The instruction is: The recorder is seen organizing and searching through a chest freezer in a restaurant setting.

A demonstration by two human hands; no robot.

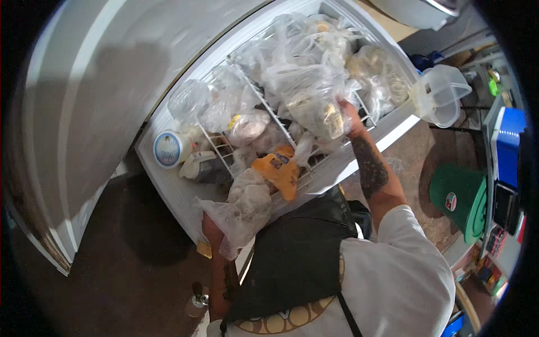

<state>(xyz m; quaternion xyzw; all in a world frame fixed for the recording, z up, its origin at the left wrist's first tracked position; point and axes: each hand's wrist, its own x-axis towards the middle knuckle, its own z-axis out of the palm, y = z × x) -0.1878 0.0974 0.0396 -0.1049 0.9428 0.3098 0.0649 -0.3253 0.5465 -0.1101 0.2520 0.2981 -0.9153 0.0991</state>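
Observation:
My right hand [350,116] grips a clear plastic bag of pale food [313,111] over the right part of a chest freezer [181,210]. On the near left side, my left hand [213,231] is at a clear plastic bag [248,202], which partly covers its fingers; whether they close on it cannot be told. Beside that bag lies an orange plastic bag [278,168]. White wire baskets [265,101] hold many more clear bags. A white tub with a blue-rimmed lid [167,149] stands at the left, near a wrapped dark package [208,168].
The raised freezer lid [105,84] fills the upper left. A clear plastic container [440,94] sits on the freezer's right rim. A green lidded bin [459,202] and shelves with a blue box [510,145] stand at the right. A bottle [197,303] is on the floor, lower left.

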